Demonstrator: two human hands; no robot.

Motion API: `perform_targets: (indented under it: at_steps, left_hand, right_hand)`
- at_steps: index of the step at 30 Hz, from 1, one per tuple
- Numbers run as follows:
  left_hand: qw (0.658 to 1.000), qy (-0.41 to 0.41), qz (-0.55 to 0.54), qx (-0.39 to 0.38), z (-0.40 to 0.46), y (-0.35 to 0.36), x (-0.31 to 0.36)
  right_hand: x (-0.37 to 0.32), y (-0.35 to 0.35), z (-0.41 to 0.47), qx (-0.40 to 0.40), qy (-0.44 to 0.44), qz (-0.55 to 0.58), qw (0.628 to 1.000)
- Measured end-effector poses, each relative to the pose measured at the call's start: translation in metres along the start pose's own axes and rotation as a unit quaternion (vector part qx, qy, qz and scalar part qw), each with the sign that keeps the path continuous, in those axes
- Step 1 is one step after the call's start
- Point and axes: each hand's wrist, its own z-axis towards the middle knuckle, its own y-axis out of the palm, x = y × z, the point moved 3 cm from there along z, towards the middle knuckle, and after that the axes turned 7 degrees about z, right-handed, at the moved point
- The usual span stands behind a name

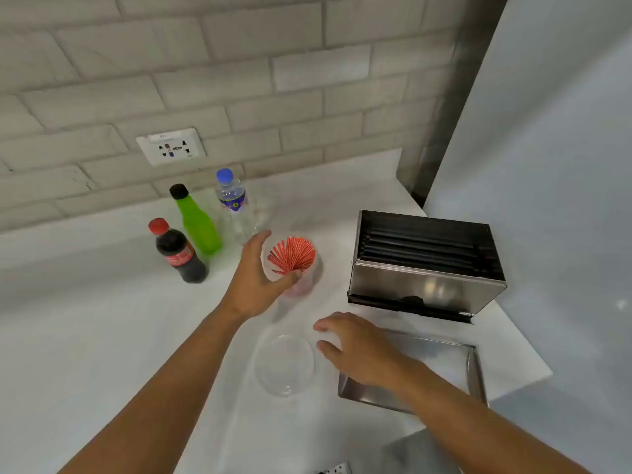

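Note:
A clear cup [309, 268] full of red straws [292, 254] stands mid-counter, and my left hand [258, 278] grips it, thumb on the near rim and fingers round the far side. In front of it stands an empty clear plastic cup [285, 366]. My right hand [355, 348] is beside that cup's right rim with the fingers loosely spread; whether they touch the cup is unclear.
A cola bottle [178, 253], a green bottle [196, 222] and a water bottle [236, 206] stand at the back left. A steel dispenser [424, 265] holding black straws sits to the right, its steel lid [441, 364] lying in front. A wall socket [171, 147] is behind.

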Motion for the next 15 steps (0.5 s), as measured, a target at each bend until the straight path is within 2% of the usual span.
perform_targets:
  at_steps: [3, 8, 11, 15]
  left_hand:
    - [0.997, -0.047, -0.046, -0.039, 0.003, 0.006, -0.013]
    - [0.994, -0.061, -0.07, -0.055, 0.011, 0.016, -0.026]
    - [0.992, -0.058, -0.092, -0.064, 0.014, 0.022, -0.03]
    - [0.991, -0.057, -0.102, -0.063, 0.013, 0.026, -0.03]
  right_hand:
    - [-0.011, 0.021, 0.021, -0.018, -0.013, -0.113, 0.993]
    - [-0.016, 0.043, 0.038, -0.026, -0.004, -0.241, 0.97]
    - [-0.017, 0.047, 0.041, -0.01, -0.002, -0.25, 0.968]
    - [-0.021, 0.041, 0.039, 0.008, 0.004, -0.203, 0.979]
